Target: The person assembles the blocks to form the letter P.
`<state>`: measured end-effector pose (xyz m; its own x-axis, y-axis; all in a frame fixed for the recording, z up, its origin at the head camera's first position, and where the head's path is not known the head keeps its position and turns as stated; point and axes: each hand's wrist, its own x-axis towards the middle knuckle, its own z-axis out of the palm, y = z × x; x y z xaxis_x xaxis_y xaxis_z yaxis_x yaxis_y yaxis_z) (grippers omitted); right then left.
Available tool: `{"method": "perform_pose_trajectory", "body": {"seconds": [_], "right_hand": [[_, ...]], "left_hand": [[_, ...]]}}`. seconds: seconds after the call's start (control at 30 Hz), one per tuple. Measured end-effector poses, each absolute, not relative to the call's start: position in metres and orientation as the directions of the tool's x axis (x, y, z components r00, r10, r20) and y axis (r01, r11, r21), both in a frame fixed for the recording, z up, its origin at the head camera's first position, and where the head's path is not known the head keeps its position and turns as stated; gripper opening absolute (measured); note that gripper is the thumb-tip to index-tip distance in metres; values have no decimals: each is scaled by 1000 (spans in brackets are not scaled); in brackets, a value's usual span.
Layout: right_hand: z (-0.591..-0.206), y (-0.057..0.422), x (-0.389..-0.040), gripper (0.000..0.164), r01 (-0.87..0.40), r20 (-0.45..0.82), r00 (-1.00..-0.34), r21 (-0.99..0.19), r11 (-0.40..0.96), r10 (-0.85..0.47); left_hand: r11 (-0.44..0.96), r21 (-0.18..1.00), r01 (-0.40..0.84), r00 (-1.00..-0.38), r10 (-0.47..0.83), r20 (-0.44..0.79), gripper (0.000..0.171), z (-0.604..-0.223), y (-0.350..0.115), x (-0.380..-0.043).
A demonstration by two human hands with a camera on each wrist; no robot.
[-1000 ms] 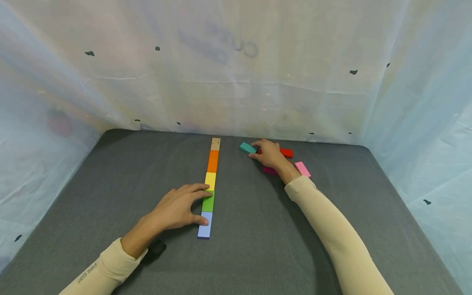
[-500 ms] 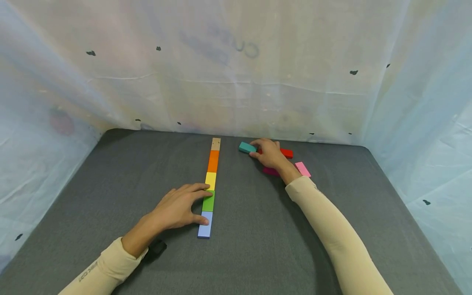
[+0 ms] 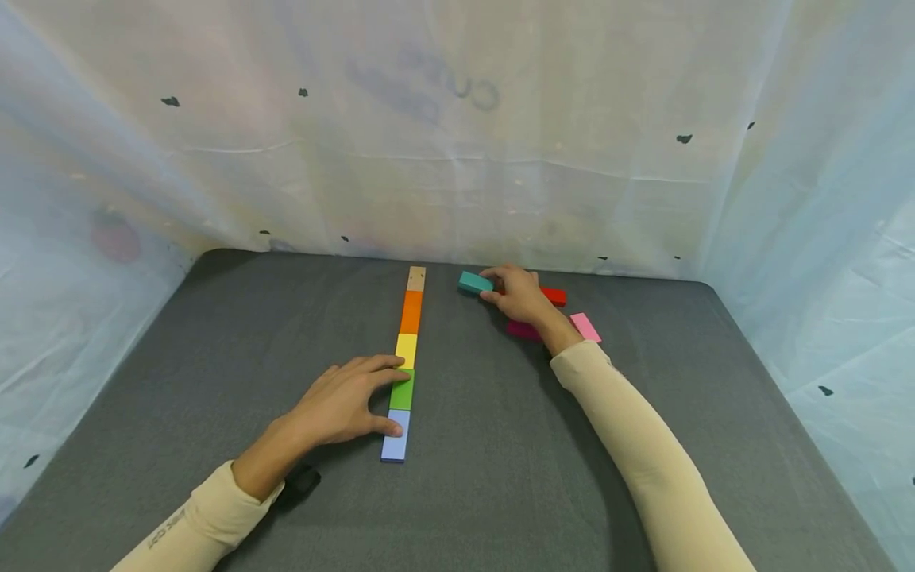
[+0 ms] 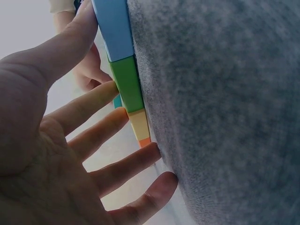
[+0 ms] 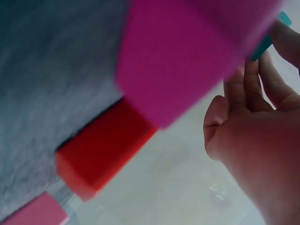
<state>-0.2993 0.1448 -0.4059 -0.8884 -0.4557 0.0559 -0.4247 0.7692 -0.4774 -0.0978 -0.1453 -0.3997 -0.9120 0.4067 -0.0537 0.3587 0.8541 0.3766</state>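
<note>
A straight row of blocks runs away from me on the grey table: light blue (image 3: 393,449), green (image 3: 402,395), yellow (image 3: 406,346), orange (image 3: 411,312) and a natural wood block (image 3: 416,278) at the far end. My left hand (image 3: 341,403) lies along the row's left side with fingers spread. Its thumb touches the light blue block, and two fingertips reach the green and yellow ones. Toward the back, my right hand (image 3: 520,295) pinches a teal block (image 3: 472,282) between thumb and fingers, right of the row's far end. In the right wrist view the teal block (image 5: 262,48) is partly hidden by the fingers.
Under and beside the right hand lie a red block (image 3: 554,296), a magenta block (image 3: 523,330) and a pink block (image 3: 584,326). The right forearm hides part of this group. A pale plastic sheet (image 3: 457,191) hangs behind the table's back edge.
The right hand has shifted the teal block slightly left and turned it a little. The left hand stays in place, and the row looks unchanged.
</note>
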Motion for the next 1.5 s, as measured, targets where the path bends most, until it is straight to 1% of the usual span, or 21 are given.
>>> {"method": "perform_pose_trajectory", "body": {"seconds": [0.5,0.8,0.93,1.2,1.5], "right_hand": [[-404,131,-299,43,-429,57,-885,-485,762,-462],[-405,118,-301,43,-427,29,-885,-446,786,-465],[-405,111,-303,43,-427,35,-888,-434,793,-459],[-405,97,-306,43,-437,40,-883,-433,789,-467],[-403,88,-309,42,-417,22,-892,-428,802,-452]], "left_hand": [[853,374,364,-910,412,-54,78,-399,-146,-97],[851,378,364,-908,414,-59,78,-399,-147,-96],[849,377,370,-906,419,-55,78,-399,-148,-97],[848,383,367,-906,420,-60,78,-398,-148,-96],[852,376,364,-908,414,-60,78,-396,-147,-95]]}}
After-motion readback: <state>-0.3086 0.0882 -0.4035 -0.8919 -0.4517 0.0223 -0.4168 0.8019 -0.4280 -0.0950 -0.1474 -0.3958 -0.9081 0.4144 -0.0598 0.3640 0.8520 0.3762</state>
